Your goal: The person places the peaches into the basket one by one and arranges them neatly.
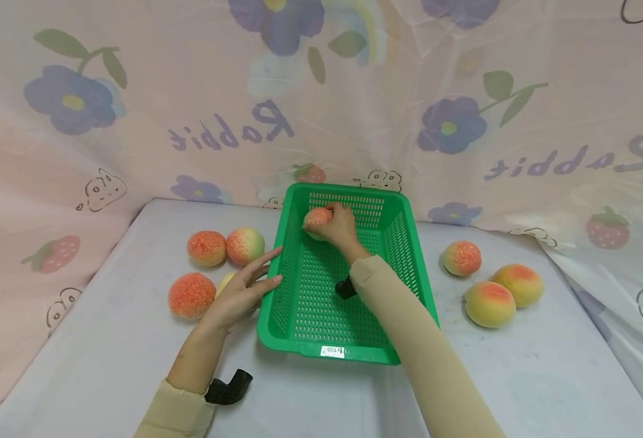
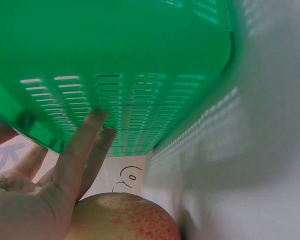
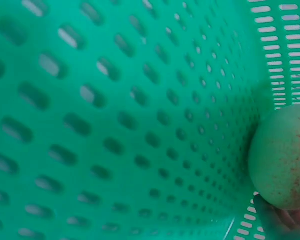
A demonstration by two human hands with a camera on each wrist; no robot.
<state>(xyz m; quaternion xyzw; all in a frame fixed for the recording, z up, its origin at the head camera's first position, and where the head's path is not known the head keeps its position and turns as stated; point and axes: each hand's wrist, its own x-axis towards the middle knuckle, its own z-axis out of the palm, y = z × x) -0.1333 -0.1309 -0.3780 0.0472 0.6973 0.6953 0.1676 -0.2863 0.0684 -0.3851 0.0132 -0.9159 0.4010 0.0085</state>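
A green slotted plastic basket (image 1: 329,351) stands mid-table. Inside its far left corner my right hand (image 1: 339,229) grips a speckled red peach (image 1: 318,217); the right wrist view shows this peach (image 3: 282,157) close to the basket's wall, fingertips at its lower side. My left hand (image 1: 239,298) rests on the basket's left side with fingers spread. Seen from the left wrist, two straight fingers (image 2: 82,155) touch the slotted outer wall (image 2: 120,95). Right below that hand lies a peach (image 2: 125,217) with red speckles, mostly hidden behind the hand in the head view.
Left of the basket lie a red peach (image 1: 207,248), a red-and-green peach (image 1: 246,246) and another red peach (image 1: 192,295). To the right are a small peach (image 1: 462,258) and two yellow mangoes (image 1: 490,304) with red patches. A patterned curtain (image 1: 354,121) hangs behind the table.
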